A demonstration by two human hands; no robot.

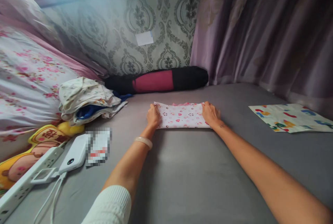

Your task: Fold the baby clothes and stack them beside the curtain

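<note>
A folded white-and-pink printed cloth [183,116], perhaps a child's garment, lies as a flat rectangle on the grey bed sheet [192,168]. My left hand [154,116] grips its far left corner, fingers curled over the edge. At the opposite end, my right hand [211,113] pinches the far right corner. Between my hands the cloth is stretched fairly straight, and a bit of pink frilled fabric shows along its far edge. The fingertips are partly hidden by the backs of both hands.
Rumpled clothes [88,99] are piled at left. A folded colourful printed cloth [293,117] lies at right. A black-and-red long bag [156,80] rests against the wall. A power strip [28,175], a white power bank [75,153] with cables and a yellow cartoon cushion [33,151] sit at near left.
</note>
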